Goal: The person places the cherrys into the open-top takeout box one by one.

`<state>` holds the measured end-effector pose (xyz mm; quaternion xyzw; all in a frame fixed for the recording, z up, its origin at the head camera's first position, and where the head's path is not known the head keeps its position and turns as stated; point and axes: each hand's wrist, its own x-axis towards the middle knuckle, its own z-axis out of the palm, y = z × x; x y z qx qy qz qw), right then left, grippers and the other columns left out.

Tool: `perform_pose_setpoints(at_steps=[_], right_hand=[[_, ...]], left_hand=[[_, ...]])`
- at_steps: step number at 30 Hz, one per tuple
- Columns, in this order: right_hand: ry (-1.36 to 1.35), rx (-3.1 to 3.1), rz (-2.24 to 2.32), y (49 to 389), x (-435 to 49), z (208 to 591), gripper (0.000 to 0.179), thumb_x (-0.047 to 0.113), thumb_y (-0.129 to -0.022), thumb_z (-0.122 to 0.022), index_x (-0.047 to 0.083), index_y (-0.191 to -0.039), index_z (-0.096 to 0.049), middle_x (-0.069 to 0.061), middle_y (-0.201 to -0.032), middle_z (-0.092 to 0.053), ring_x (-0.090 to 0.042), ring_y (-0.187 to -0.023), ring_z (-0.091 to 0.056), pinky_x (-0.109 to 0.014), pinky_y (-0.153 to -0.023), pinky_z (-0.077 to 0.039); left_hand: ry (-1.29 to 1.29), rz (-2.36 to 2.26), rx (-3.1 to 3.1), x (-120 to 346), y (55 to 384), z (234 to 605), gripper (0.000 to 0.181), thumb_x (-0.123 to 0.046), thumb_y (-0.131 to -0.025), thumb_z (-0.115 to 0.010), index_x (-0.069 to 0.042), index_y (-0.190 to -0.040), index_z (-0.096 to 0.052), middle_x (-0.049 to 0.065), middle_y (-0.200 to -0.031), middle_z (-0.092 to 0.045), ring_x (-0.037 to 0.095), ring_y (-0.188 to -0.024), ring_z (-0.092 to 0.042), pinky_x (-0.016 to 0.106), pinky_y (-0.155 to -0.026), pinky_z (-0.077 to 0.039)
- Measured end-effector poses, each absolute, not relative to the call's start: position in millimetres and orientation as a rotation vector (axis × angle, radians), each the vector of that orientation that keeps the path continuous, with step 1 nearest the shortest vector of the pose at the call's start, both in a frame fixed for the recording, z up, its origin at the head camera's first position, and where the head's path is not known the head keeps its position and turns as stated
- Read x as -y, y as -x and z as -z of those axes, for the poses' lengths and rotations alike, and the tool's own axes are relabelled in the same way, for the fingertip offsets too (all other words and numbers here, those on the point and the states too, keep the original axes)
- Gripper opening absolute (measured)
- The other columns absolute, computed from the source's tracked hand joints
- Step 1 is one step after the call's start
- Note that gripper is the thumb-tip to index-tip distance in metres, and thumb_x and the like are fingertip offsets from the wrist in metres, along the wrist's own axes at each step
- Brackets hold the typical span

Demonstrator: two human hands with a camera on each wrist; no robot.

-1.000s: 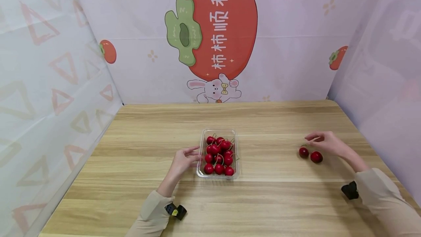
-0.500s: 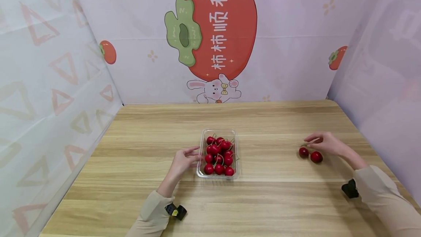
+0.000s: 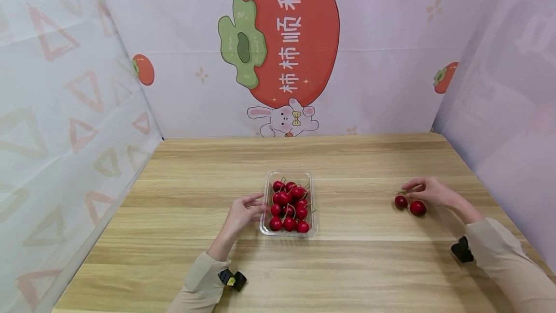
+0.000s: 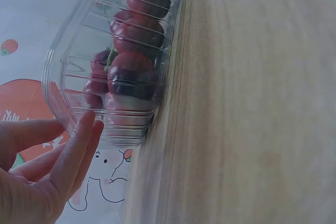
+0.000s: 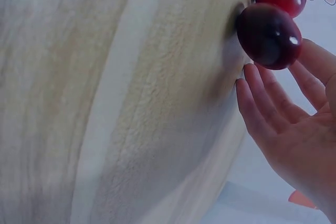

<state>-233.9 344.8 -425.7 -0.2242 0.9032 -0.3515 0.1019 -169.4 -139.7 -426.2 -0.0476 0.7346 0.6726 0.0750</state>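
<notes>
A clear plastic punnet (image 3: 313, 182) holding several red cherries (image 3: 283, 198) stands mid-table. At its left side is my left hand (image 3: 239, 214), fingers loosely extended and fingertips at the wall; in the left wrist view the fingers (image 4: 79, 148) lie against the near end. Two loose cherries sit on the table at the right. My right hand (image 3: 434, 191) is just above them, thumb and fingertips together at the stem of the left cherry (image 3: 401, 202). The other cherry (image 3: 418, 208) lies below the palm. In the right wrist view a dark cherry (image 5: 269, 36) hides those fingertips.
The wooden table (image 3: 195, 158) meets a printed backdrop (image 3: 373, 37) at its far edge. Cloth side panels rise at the left (image 3: 78, 91) and right. Black wrist devices (image 3: 462, 250) sit at both cuffs.
My right hand has lowered slightly, its fingertips closing in on the left cherry's stem. The left hand, punnet and loose cherries have stayed in place.
</notes>
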Motion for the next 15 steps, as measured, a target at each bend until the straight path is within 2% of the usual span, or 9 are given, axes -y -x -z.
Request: perform_pose_setpoints(at_steps=[10,15], right_hand=[[0.631,-2.683,0.979,235.3,-342.7,425.6,0.021,0.003,-0.081,-0.06,-0.011,-0.096,-0.061,-0.022,-0.092,-0.063,-0.002,-0.075,-0.056,-0.016,-0.063,-0.05],[0.63,-2.693,0.968,236.9,-342.8,427.5,0.02,0.003,-0.08,-0.061,-0.01,-0.095,-0.062,-0.02,-0.091,-0.063,0.002,-0.074,-0.054,-0.015,-0.062,-0.05]], left_hand=[[0.098,-1.995,-2.185,140.3,166.6,415.7,0.037,0.007,-0.081,-0.056,0.011,-0.117,-0.05,0.03,-0.099,-0.059,0.036,-0.085,-0.062,0.038,-0.068,-0.056],[0.094,-2.013,-2.182,139.5,165.5,414.8,0.037,0.008,-0.081,-0.056,0.011,-0.117,-0.05,0.029,-0.098,-0.059,0.036,-0.085,-0.062,0.038,-0.068,-0.056]])
